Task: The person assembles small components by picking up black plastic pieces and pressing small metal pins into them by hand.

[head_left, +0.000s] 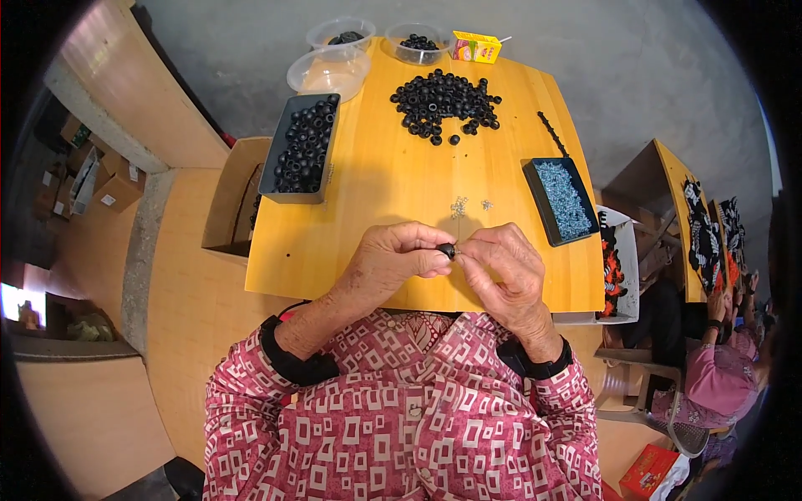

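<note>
Both hands' fingers, left hand (393, 260) and right hand (501, 267), pinch closed on small black ring (448, 249); loose grip risks dropping it off counter (384, 184).

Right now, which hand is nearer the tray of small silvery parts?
Right. The right hand sits just left of and below the tray of silvery parts; the left hand is farther left.

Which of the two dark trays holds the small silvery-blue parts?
The right-hand tray, near the table's right edge. The left tray holds black rings instead.

Yellow juice carton (476, 47) at the bench's (376, 192) far edge. Three clear plastic tubs (330, 70) alongside. Cardboard box (230, 196) stands left of the bench.
</note>
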Demonstrator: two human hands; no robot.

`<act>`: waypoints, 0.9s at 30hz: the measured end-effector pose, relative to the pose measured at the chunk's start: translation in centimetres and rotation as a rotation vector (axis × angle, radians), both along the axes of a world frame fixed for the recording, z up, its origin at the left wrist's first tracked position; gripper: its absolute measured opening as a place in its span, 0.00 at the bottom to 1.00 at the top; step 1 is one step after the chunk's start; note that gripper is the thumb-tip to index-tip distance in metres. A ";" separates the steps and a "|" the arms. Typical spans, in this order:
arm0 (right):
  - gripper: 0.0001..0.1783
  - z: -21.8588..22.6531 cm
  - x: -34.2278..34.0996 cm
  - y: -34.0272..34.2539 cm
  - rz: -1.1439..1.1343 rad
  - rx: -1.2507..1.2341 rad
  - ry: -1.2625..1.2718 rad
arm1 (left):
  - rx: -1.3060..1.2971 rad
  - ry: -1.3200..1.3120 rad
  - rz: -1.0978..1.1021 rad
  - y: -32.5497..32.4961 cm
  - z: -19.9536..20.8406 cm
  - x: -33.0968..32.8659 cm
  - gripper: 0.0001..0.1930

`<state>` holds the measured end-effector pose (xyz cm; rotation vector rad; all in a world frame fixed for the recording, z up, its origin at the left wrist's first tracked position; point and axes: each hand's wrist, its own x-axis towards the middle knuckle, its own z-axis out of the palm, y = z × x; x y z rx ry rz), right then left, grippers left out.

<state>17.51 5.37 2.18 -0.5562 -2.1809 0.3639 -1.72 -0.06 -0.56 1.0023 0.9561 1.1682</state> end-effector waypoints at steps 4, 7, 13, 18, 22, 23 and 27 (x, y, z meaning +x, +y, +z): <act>0.09 0.0 0.0 0.1 0.015 0.010 -0.012 | -0.020 -0.030 -0.021 0.1 -0.1 0.1 0.14; 0.10 -0.3 0.0 0.3 0.016 0.007 -0.004 | -0.075 -0.127 -0.036 0.2 -0.2 0.0 0.15; 0.10 0.2 -0.2 -0.1 0.022 0.052 -0.032 | -0.125 -0.151 -0.049 0.3 0.1 0.1 0.13; 0.09 1.2 -0.5 -0.2 0.077 -0.034 -0.050 | -0.170 -0.179 -0.043 0.1 0.1 0.0 0.12; 0.07 2.7 0.2 1.4 0.007 -0.115 -0.034 | -0.160 -0.283 -0.066 0.0 0.6 -0.5 0.12; 0.06 2.8 0.3 1.8 -0.039 -0.172 0.011 | -0.153 -0.321 -0.066 -0.1 0.7 -0.7 0.11; 0.06 2.9 0.1 1.6 -0.080 -0.198 0.049 | -0.104 -0.329 -0.060 -0.1 1.0 -0.8 0.11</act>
